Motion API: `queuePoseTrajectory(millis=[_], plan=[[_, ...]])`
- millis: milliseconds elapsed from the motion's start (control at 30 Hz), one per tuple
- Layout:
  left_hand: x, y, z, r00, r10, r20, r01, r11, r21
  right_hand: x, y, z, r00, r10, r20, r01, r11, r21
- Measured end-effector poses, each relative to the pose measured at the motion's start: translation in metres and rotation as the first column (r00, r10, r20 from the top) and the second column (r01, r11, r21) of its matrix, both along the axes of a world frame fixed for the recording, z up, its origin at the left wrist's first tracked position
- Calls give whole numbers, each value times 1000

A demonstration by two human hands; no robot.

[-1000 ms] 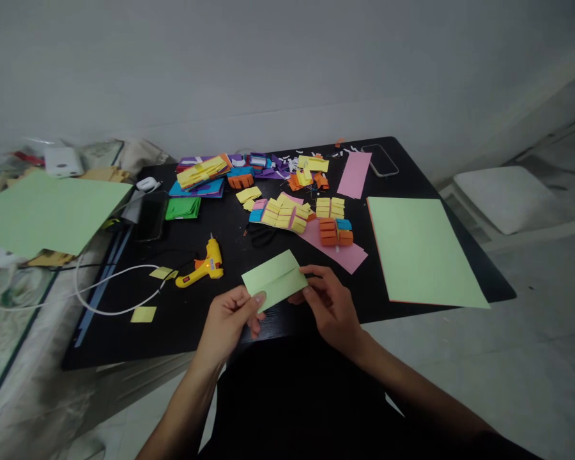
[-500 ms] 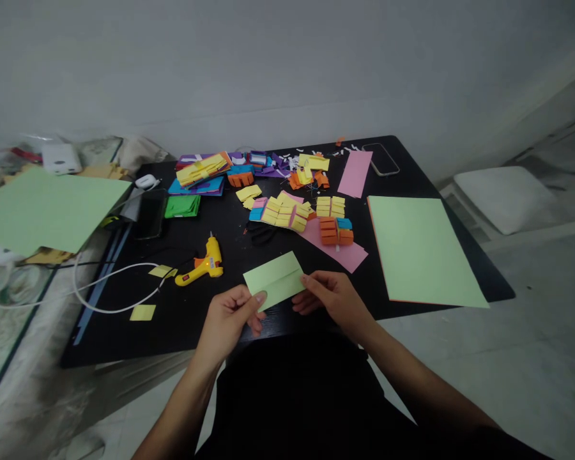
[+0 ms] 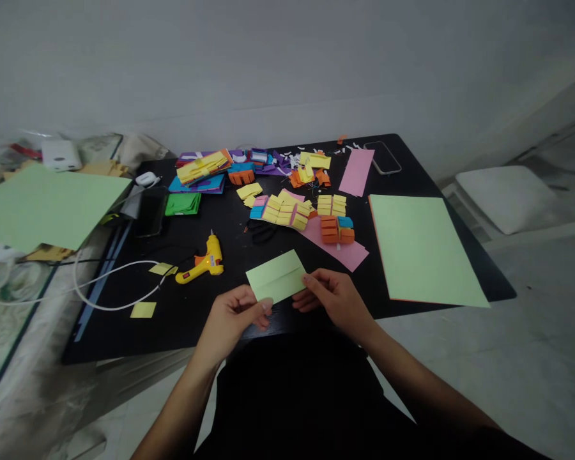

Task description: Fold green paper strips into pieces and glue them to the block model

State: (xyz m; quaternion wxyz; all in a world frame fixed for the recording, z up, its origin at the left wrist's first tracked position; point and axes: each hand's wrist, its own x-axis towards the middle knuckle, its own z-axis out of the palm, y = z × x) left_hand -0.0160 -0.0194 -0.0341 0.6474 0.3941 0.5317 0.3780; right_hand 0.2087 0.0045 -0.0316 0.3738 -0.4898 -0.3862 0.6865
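Above the front edge of the black table, a folded piece of light green paper [image 3: 278, 276] is held between my two hands, a crease or flap edge running across it. My left hand [image 3: 239, 310] pinches its lower left corner, thumb on top. At the right end, my right hand [image 3: 328, 291] grips it between thumb and fingers. Behind it lie pink paper strips [image 3: 352, 255], a row of yellow folded paper pieces [image 3: 285, 212] and an orange and blue folded piece [image 3: 336, 230]. Left of the hands rests a yellow glue gun [image 3: 206, 260].
Large light green sheets [image 3: 426, 249] lie at the table's right. A green stack [image 3: 183, 204], a dark phone [image 3: 152, 212] and a looped white cable [image 3: 117, 309] are on the left. Black-handled scissors [image 3: 262, 233] sit partly under the yellow pieces. A white stool [image 3: 503, 198] stands beyond the right edge.
The green paper has shifted slightly to the right and up, with my left hand moving along and its thumb now nearer the paper's lower edge. My right hand is almost still.
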Motion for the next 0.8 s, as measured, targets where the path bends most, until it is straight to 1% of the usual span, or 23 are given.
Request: queuePoseTrajectory(millis=[167,300,367,433,600,800], plan=[[-1,0,2,1000,7,5,-7,1000,-30,2,0,0,1000,12,-5,-13,1000,-17],[1,-2,4,1000,-10,7,10,1000,-18,1,0,1,996,80,-50,-83,994,-66],[2,-2,4,1000,-21,8,21,1000,-7,-1,0,1,992,94,-86,-102,990,-97],[3,-2,5,999,-43,6,43,999,-2,-4,0,0,990,92,-108,-104,988,-117],[1,-2,5,988,-154,-9,154,987,-45,-5,-1,-2,989,92,-117,-108,984,-138],[0,-2,5,983,-184,-25,182,981,-69,-4,-1,-3,991,86,-104,-103,981,-163]])
